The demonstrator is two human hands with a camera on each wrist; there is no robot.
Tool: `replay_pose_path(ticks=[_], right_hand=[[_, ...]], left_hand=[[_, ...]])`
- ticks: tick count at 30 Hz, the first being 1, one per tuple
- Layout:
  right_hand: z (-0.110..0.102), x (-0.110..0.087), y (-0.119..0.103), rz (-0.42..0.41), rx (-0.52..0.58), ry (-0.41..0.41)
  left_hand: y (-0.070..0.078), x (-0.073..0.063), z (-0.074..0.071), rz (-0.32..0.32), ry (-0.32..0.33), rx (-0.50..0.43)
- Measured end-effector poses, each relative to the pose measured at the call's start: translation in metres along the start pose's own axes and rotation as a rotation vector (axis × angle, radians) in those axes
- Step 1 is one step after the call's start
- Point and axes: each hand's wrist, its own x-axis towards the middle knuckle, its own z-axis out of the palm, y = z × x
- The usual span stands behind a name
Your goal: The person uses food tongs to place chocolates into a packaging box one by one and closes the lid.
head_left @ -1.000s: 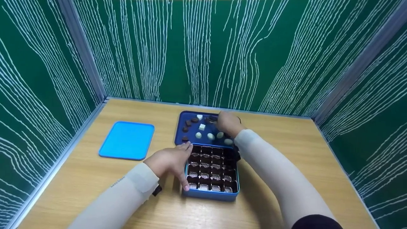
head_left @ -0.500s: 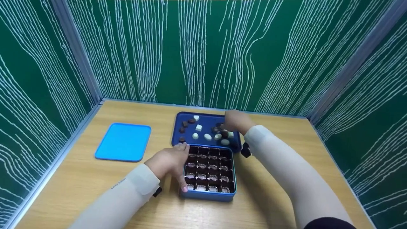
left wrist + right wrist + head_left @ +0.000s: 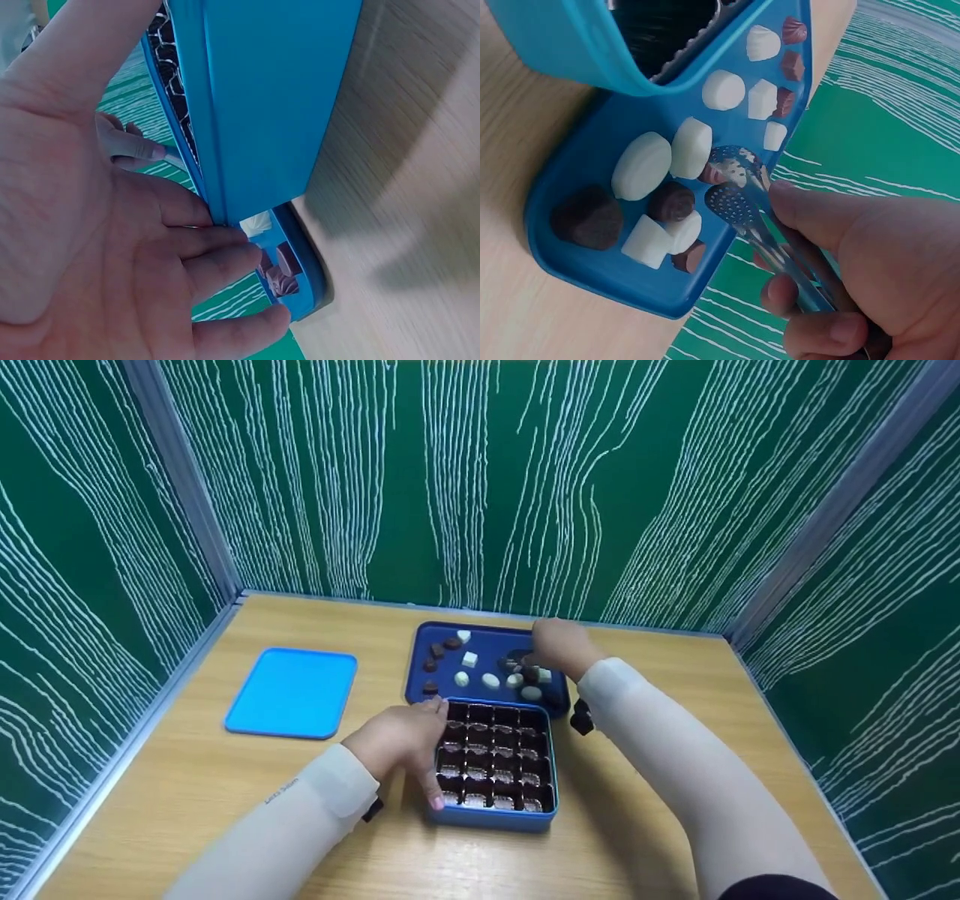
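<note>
My left hand (image 3: pixel 401 739) rests along the left side of a blue box (image 3: pixel 491 819) with a dark, divided plastic insert. Its thumb touches the near corner, and the fairly straight fingers (image 3: pixel 217 274) reach the far one. Behind the box, my right hand (image 3: pixel 562 645) holds metal tongs (image 3: pixel 735 204) with perforated ends over a dark blue tray (image 3: pixel 499 636). A brown chocolate (image 3: pixel 711 174) lies at the tong tips, partly hidden; whether they pinch it cannot be told. White chocolates (image 3: pixel 643 165) and dark chocolates (image 3: pixel 587 217) lie around the tips.
A light blue lid (image 3: pixel 292 694) lies flat to the left on the wooden table (image 3: pixel 180 780). Green walls (image 3: pixel 465 487) with white lines enclose the table's back and sides. The tray's near edge meets the far side of the box.
My right hand and the tongs have moved right and slightly nearer over the tray, then nearly stopped. My left hand stays on the box. The head view has shifted slightly.
</note>
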Motion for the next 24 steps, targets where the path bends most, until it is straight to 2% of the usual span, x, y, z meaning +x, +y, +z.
replay_pose_path(ticks=[6,13,19,24], right_hand=[[0.0054,0.0051,0.0023,0.004,0.003,0.002],[0.0051,0.0014,0.0056,0.033,0.05,-0.028],[0.0044,-0.0004,0.0074,0.035,0.063,-0.034],[-0.0012,-0.0031,0.0078,0.069,0.07,-0.065]], left_hand=[[0.0049,-0.0017,-0.0033,-0.032,-0.013,0.031],[0.0099,-0.0044,-0.0034,-0.058,-0.031,0.005],[0.0081,-0.0034,-0.0025,-0.069,-0.036,-0.03],[0.0069,-0.0034,-0.0027,-0.073,-0.034,-0.057]])
